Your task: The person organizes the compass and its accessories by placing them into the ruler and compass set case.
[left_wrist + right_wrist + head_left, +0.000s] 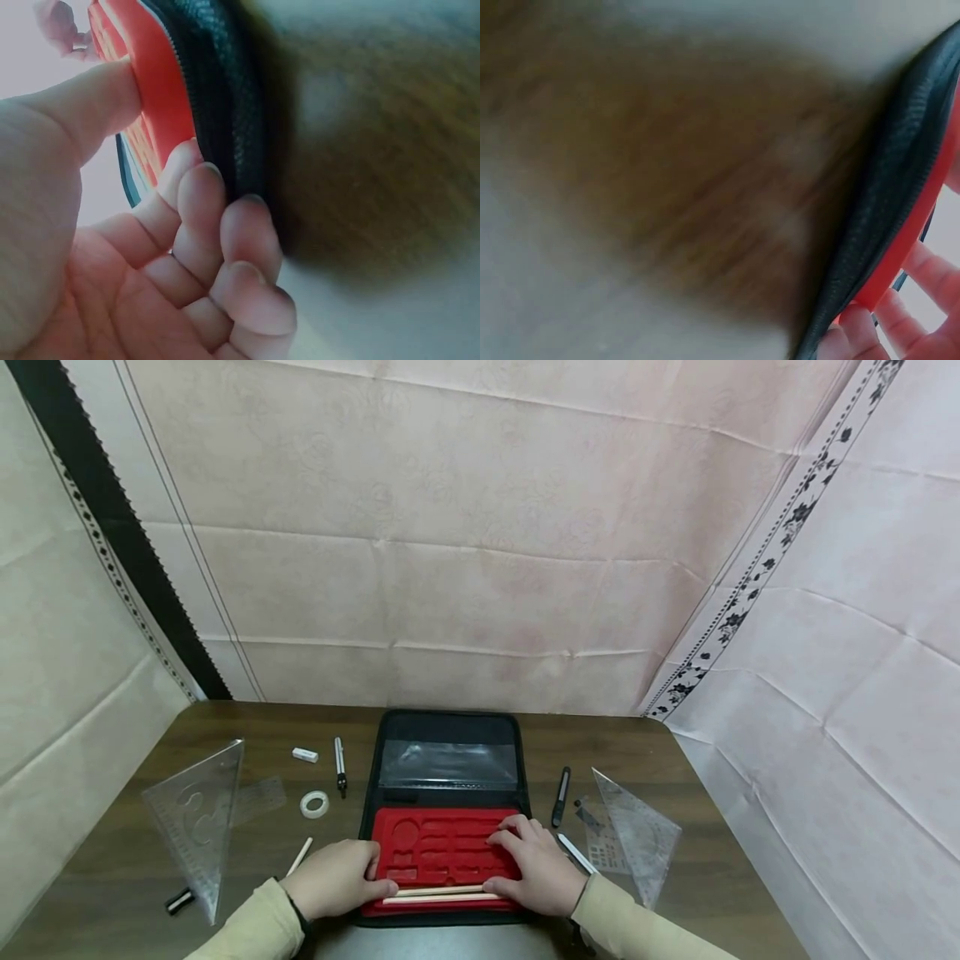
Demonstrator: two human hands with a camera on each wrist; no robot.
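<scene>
A black zip case [448,717] lies unfolded on the table, its near half filled by a red moulded tray [435,843] with shaped recesses. Across the tray's near edge lie two pale pencils [442,898], side by side. My left hand [333,877] grips the case's left side; in the left wrist view its thumb presses the red tray while the curled fingers lie along the zip edge. At the other side, my right hand [543,870] has its thumb at the pencils' right end and its loosely bent fingers over the tray's right edge. Tray and case fill the right wrist view's right side.
Left of the case lie a clear set square [198,818], an eraser [304,754], a compass [341,767], a white tape ring [314,804], another pale stick [300,855] and a small black piece [179,902]. On the right are a black pen-like tool [561,797], a white pen-like item [576,853] and another set square [637,835].
</scene>
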